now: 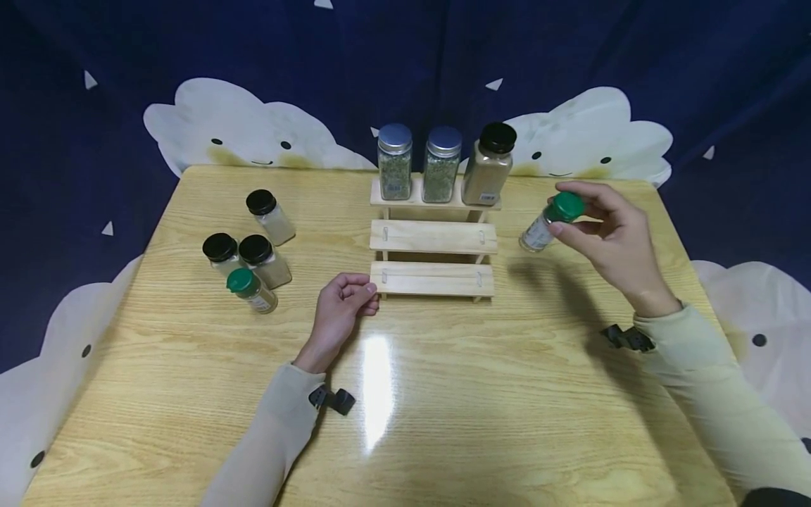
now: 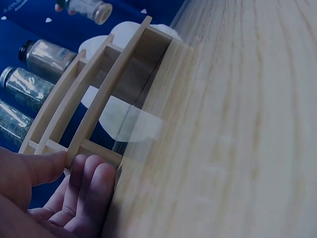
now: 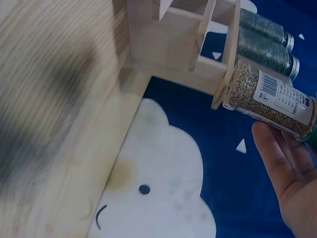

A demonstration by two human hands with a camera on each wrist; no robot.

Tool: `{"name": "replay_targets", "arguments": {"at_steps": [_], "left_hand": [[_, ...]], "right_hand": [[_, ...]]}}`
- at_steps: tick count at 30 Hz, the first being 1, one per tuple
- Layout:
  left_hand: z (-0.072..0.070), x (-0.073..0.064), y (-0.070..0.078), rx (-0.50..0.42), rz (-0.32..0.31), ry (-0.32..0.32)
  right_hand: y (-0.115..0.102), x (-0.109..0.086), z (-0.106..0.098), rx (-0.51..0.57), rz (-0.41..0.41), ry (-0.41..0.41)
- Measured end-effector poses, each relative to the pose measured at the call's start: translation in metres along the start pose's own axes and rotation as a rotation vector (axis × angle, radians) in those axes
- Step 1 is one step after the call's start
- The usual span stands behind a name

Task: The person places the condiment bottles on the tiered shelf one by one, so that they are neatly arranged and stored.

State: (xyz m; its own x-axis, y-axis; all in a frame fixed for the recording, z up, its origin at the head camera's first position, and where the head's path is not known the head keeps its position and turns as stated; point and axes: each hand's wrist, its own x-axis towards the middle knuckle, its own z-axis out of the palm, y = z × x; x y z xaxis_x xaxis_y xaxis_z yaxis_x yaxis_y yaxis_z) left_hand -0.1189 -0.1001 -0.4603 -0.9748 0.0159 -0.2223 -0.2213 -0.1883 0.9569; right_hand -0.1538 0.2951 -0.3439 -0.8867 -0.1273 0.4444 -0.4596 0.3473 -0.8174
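Note:
My right hand [image 1: 617, 243] holds a green-capped spice jar [image 1: 537, 234] by its cap, tilted in the air to the right of a three-step wooden rack [image 1: 434, 279]. In the right wrist view this jar [image 3: 270, 94] shows small tan seeds and a white barcode label. At the rack's front left corner, my left hand [image 1: 342, 310] pinches the end of the lowest step between thumb and curled fingers. Along the top step stand two silver-lidded jars of green herbs [image 1: 395, 169] [image 1: 441, 169] and a black-lidded jar of brown powder [image 1: 488, 172]. The lower two steps bear nothing.
On the table's left side stand several spice jars: a black-lidded one [image 1: 277, 224] at the back, two more black-lidded ones [image 1: 272, 271] [image 1: 227, 263], and a green-capped one [image 1: 261, 301] in front. A dark blue curtain [image 1: 405, 56] with clouds hangs behind the wooden table [image 1: 443, 394].

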Motion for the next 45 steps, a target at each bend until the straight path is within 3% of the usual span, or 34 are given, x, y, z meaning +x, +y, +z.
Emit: {"name": "replay_targets", "arguments": {"at_steps": [12, 21, 45], "left_hand": [[-0.002, 0.0, 0.0, 0.006, -0.009, 0.003], [0.0, 0.0, 0.001, 0.004, -0.006, -0.007], [0.0, -0.001, 0.002, 0.0, -0.011, 0.0]], "right_hand": [[-0.016, 0.015, 0.029, -0.034, -0.034, -0.078], [-0.014, 0.024, 0.045, 0.007, -0.039, -0.067], [0.0, 0.028, 0.063, -0.034, -0.018, -0.104]]}}
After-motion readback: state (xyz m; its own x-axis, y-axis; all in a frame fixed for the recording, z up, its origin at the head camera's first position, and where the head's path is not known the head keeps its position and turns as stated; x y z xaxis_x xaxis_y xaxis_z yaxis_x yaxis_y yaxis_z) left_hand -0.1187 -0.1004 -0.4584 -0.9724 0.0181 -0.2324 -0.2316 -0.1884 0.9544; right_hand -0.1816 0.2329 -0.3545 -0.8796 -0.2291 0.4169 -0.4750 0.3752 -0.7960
